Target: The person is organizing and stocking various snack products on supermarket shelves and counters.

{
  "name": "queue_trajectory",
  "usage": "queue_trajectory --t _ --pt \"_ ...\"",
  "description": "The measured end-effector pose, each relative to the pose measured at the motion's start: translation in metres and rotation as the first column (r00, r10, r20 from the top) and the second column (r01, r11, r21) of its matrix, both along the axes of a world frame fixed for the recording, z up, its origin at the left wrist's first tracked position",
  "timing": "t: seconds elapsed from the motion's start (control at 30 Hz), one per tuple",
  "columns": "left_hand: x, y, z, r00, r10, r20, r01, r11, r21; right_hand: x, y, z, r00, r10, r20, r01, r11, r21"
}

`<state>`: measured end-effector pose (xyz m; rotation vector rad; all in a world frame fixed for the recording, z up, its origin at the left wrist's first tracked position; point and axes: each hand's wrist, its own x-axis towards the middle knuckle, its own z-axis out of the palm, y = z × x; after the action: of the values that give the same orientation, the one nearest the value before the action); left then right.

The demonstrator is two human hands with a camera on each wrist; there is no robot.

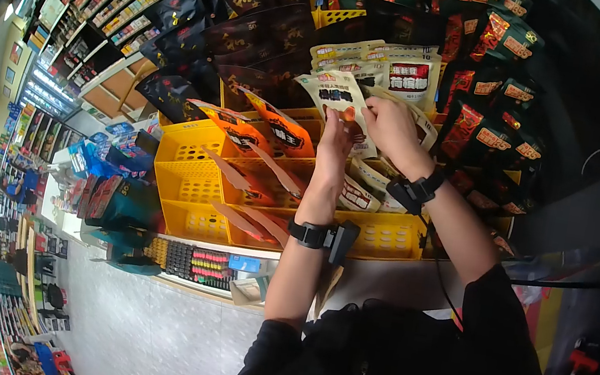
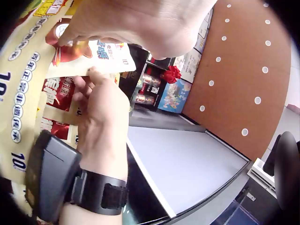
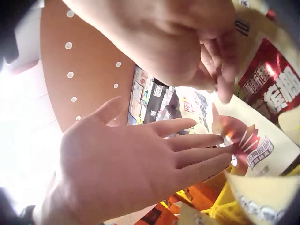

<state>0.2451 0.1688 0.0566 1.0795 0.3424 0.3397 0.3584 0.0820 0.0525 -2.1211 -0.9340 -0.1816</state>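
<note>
A cream snack bag (image 1: 339, 94) with a brown picture stands tilted above the cream bags in the rack. My right hand (image 1: 394, 130) pinches its side edge. My left hand (image 1: 331, 153) touches its printed front with straight fingers. In the right wrist view, the left hand (image 3: 136, 154) lies flat, fingers extended against the bag (image 3: 276, 140), and the right hand (image 3: 173, 37) curls at the edge. The left wrist view has the right hand (image 2: 107, 101) at the bag (image 2: 86, 64), the left hand (image 2: 140, 23) across the top.
A yellow rack (image 1: 190, 171) holds orange bags (image 1: 286, 133) left of the hands. Dark bags (image 1: 249, 32) stand behind, green-and-red bags (image 1: 491, 131) to the right. Below the rack is a shelf with small packs (image 1: 211, 266). A cable hangs by the right wrist.
</note>
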Motion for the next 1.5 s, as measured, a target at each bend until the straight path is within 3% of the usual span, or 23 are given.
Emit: queue_trajectory --t 0.03,0.17,0.3,0.37,0.47,0.6,0.73,0.9,1.1,1.17,1.33,1.5 --pt "0.001 0.003 -0.006 1.0 0.017 0.001 -0.017 1.0 -0.006 -0.002 0.001 0.001 0.997 -0.02 0.077 0.014 0.997 0.079" --pt "-0.004 0.006 0.001 0.999 0.016 0.034 -0.016 1.0 0.021 -0.02 -0.023 0.002 0.985 0.05 -0.164 -0.057 0.998 -0.035" --pt "-0.008 0.003 0.005 0.998 0.058 0.007 -0.058 0.993 0.102 -0.025 -0.033 0.016 0.986 0.083 -0.143 -0.069 0.993 0.098" --pt "-0.002 0.002 0.003 0.999 0.036 0.029 -0.039 0.994 0.103 -0.017 -0.027 0.02 0.987 0.055 -0.149 -0.05 0.998 0.038" --pt "0.007 0.002 -0.005 0.998 0.048 0.032 -0.049 0.999 0.021 -0.005 -0.009 0.01 0.996 0.07 -0.055 -0.076 0.991 -0.112" --pt "-0.002 -0.002 0.009 0.998 0.051 0.037 -0.053 0.996 0.072 -0.021 -0.019 0.008 0.998 0.058 -0.022 -0.057 0.998 0.026" --pt "-0.002 0.0 0.014 0.999 0.054 0.0 -0.054 0.991 0.125 -0.022 -0.024 0.0 1.0 -0.009 0.024 0.01 0.998 -0.063" --pt "0.002 -0.002 0.013 0.997 0.008 0.076 -0.02 0.986 0.164 -0.018 -0.023 -0.015 0.994 -0.001 0.112 -0.001 1.0 0.02" --pt "-0.009 0.0 0.017 0.999 0.012 -0.052 -0.003 0.987 0.161 -0.028 -0.034 -0.018 0.994 0.051 0.099 -0.037 0.99 -0.138" --pt "-0.011 -0.002 0.02 0.998 0.016 -0.056 -0.006 0.985 0.171 -0.028 -0.035 -0.011 0.984 0.072 0.161 -0.027 0.964 -0.263" --pt "-0.009 0.006 0.012 1.0 -0.005 -0.018 0.007 0.986 0.165 -0.03 -0.039 -0.007 0.994 0.028 0.109 0.002 0.964 -0.266" --pt "-0.006 0.017 0.015 0.994 -0.034 0.106 0.026 0.997 0.079 -0.024 -0.033 -0.019 0.974 0.018 0.227 0.03 0.978 -0.208"
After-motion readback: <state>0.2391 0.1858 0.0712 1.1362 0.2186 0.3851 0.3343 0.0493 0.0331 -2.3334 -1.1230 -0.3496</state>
